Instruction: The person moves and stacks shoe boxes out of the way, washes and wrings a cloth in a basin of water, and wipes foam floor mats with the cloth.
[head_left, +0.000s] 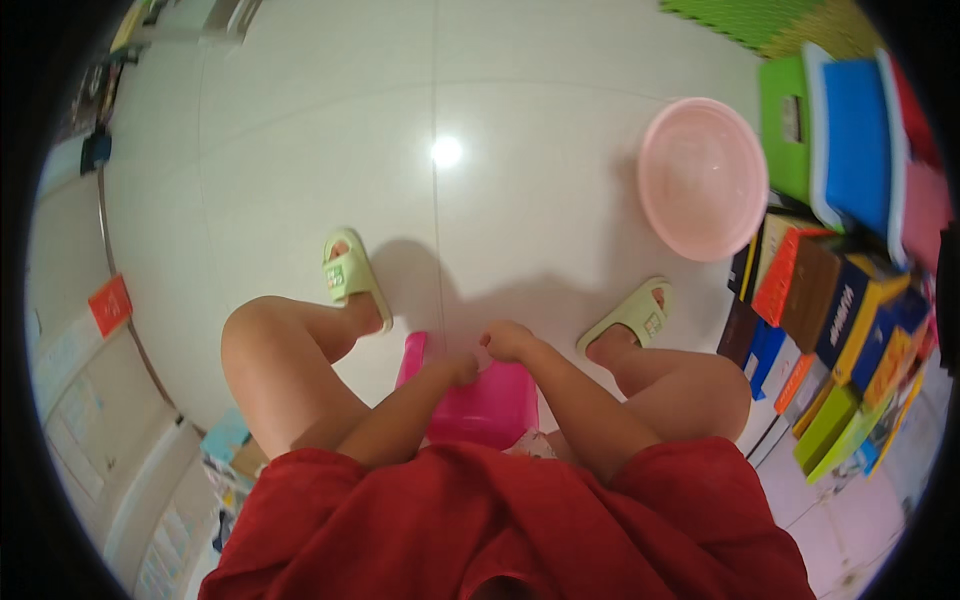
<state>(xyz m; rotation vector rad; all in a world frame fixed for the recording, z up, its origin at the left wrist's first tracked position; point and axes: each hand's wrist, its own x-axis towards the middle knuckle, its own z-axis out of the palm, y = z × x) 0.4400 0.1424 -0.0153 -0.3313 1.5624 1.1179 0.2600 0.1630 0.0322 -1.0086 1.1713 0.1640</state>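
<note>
My left hand (459, 370) and my right hand (508, 341) are close together between my knees, a small gap apart. Both have their fingers curled in, and no object shows in either; the insides of the fists are hidden. Under them is the seat of a bright pink plastic stool (487, 409), partly covered by my forearms and red clothing. My feet, in pale green slippers, are set wide: the left slipper (352, 281) and the right slipper (630, 315) rest on the glossy tile floor (315, 150).
A pale pink plastic basin (703, 180) stands on the floor at the right. Beyond it are green (784, 135) and blue (859, 142) plastic bins. Stacked shoe boxes and cartons (814, 292) line the right side. A red card (110, 305) is at the left wall; a green foam mat (750, 22) lies far right.
</note>
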